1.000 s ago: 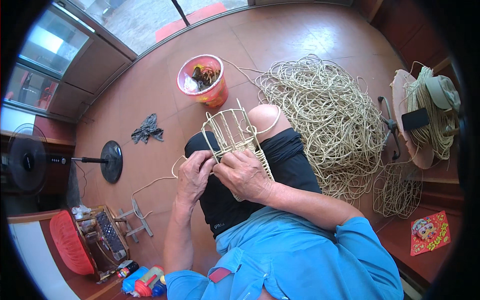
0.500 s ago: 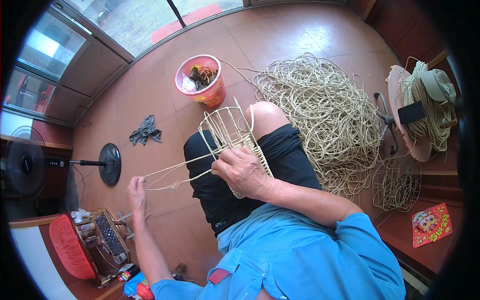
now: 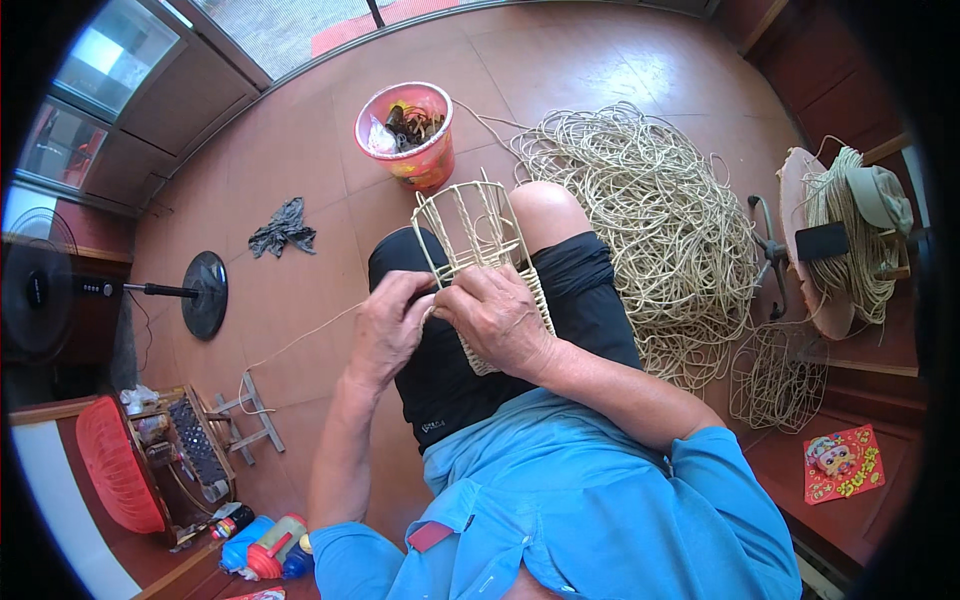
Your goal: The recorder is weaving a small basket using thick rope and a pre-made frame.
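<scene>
Back at the basket from well out to the left, where it held strands stretched half a second ago, the left hand (image 3: 388,325) now meets the right hand (image 3: 500,318). Left thumb and forefinger pinch a thin cord (image 3: 305,334) at the left edge of one part-woven basket (image 3: 478,355), the exact contact partly hidden; the right fingers curl firmly over its woven wall. That basket lies on the lap between two knees, bare bars and hoop pointing away from the body, over dark shorts (image 3: 590,300) whose small pale lettering is too blurred to read. Leftward the cord runs over the tiled floor (image 3: 310,400) to one grey H-shaped frame (image 3: 266,412). A wide stretch of tile separates the left knee from one crumpled black bag (image 3: 284,228) and one fan (image 3: 204,296). Just beyond the knees stands one pink bucket (image 3: 425,165); to the right, one big heap of cord (image 3: 640,220) reaches close to the leg, leaving little room. Farther right, one round board (image 3: 832,310) carries one coil (image 3: 862,270), one dark rectangle (image 3: 822,241) and one pale hat (image 3: 880,197). Below, one red sheet (image 3: 843,464) bears yellow characters and a printed figure.
</scene>
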`<state>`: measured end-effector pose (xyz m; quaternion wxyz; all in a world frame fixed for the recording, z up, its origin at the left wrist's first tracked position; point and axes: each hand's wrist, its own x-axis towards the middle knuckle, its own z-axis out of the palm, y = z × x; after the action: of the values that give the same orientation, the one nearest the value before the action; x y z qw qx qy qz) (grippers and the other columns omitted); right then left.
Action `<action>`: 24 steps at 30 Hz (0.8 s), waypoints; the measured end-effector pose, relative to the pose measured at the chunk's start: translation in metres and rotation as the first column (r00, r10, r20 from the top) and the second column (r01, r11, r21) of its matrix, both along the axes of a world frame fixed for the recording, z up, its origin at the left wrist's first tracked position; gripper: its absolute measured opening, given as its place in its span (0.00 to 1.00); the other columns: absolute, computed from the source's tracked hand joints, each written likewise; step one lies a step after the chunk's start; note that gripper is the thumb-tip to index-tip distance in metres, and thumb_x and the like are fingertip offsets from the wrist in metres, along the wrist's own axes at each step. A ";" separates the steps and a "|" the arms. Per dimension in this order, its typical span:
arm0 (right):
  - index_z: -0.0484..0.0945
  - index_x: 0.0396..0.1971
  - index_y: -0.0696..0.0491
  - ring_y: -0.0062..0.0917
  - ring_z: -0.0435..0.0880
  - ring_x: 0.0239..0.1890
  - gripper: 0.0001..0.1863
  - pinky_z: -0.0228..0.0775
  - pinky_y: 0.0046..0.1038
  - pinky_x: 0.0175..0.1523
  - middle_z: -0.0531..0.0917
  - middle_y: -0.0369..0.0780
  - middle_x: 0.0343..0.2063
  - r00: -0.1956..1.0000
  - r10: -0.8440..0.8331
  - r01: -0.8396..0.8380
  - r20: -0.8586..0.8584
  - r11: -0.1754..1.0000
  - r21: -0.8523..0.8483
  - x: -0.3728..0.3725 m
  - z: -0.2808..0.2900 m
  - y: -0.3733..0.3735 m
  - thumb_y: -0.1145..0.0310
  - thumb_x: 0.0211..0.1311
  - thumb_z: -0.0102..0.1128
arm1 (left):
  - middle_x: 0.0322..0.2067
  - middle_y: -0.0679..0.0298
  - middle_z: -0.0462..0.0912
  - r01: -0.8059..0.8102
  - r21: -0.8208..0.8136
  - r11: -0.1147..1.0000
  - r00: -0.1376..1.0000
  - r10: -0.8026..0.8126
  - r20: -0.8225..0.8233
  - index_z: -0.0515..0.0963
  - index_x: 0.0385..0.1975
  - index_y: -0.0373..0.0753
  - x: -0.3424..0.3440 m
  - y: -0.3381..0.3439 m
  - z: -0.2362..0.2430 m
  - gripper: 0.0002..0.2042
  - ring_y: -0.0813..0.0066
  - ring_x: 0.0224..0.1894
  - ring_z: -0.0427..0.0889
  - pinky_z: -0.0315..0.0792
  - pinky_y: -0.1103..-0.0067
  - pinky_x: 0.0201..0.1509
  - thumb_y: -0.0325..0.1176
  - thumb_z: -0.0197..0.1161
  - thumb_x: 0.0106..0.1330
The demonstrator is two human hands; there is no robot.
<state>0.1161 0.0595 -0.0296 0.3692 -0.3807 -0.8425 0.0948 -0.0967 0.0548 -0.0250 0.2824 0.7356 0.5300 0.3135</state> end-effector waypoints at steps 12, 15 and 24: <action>0.82 0.38 0.47 0.28 0.81 0.40 0.06 0.68 0.34 0.46 0.75 0.35 0.35 0.999 0.045 -0.045 -0.006 0.999 0.003 -0.006 -0.002 -0.002 0.63 0.68 0.70 | 0.29 0.54 0.84 -0.345 -0.084 0.935 0.927 0.326 -0.185 0.84 0.41 0.36 -0.080 -0.046 -0.006 0.06 0.62 0.31 0.85 0.77 0.69 0.39 0.32 0.66 0.78; 0.82 0.37 0.48 0.28 0.81 0.40 0.06 0.68 0.34 0.46 0.75 0.35 0.35 0.999 0.023 -0.024 -0.032 1.000 -0.012 -0.003 -0.002 0.000 0.63 0.68 0.70 | 0.28 0.58 0.82 -0.489 0.057 0.871 0.842 0.488 -0.232 0.84 0.42 0.36 -0.169 -0.067 -0.039 0.08 0.72 0.31 0.80 0.76 0.70 0.40 0.33 0.63 0.81; 0.84 0.38 0.45 0.26 0.83 0.39 0.07 0.68 0.34 0.47 0.78 0.32 0.35 1.000 0.001 -0.002 -0.029 1.000 -0.018 0.004 -0.004 0.004 0.65 0.64 0.75 | 0.60 0.42 0.86 -0.933 0.028 0.360 0.211 0.608 -0.765 0.81 0.66 0.35 -0.358 -0.155 -0.040 0.24 0.45 0.61 0.87 0.76 0.57 0.68 0.40 0.66 0.75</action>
<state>0.1205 0.0639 -0.0333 0.3780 -0.3820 -0.8363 0.1083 -0.4547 -0.0997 -0.0651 0.0274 0.3199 0.9471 -0.0030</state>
